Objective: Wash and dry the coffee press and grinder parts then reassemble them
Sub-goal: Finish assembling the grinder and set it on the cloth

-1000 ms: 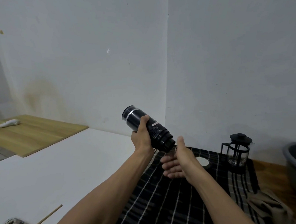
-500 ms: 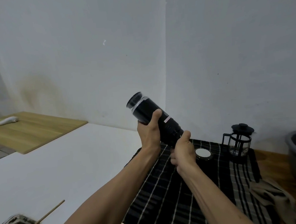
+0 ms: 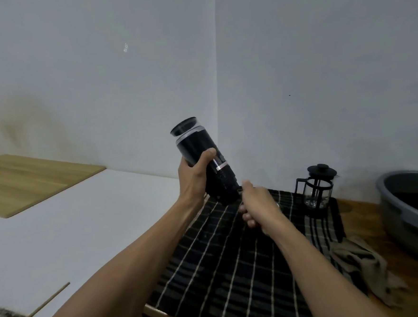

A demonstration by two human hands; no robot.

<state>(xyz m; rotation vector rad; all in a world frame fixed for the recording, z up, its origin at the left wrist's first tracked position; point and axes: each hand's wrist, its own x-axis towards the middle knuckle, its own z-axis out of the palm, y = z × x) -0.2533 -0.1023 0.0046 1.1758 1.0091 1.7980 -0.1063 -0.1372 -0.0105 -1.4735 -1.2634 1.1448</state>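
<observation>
Putting-together step near its end at frame centre: left hand (image 3: 194, 176) wrapped round tall black metal grinder (image 3: 204, 162), right hand (image 3: 257, 205) loosely curled, empty, just below; next, probably setting down.

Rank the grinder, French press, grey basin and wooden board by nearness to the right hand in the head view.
1. Grinder, beside the right hand, held by the left hand.
2. French press, to its right.
3. Grey basin, far right.
4. Wooden board, far left.

No legible text or label, seemingly, anywhere.
</observation>
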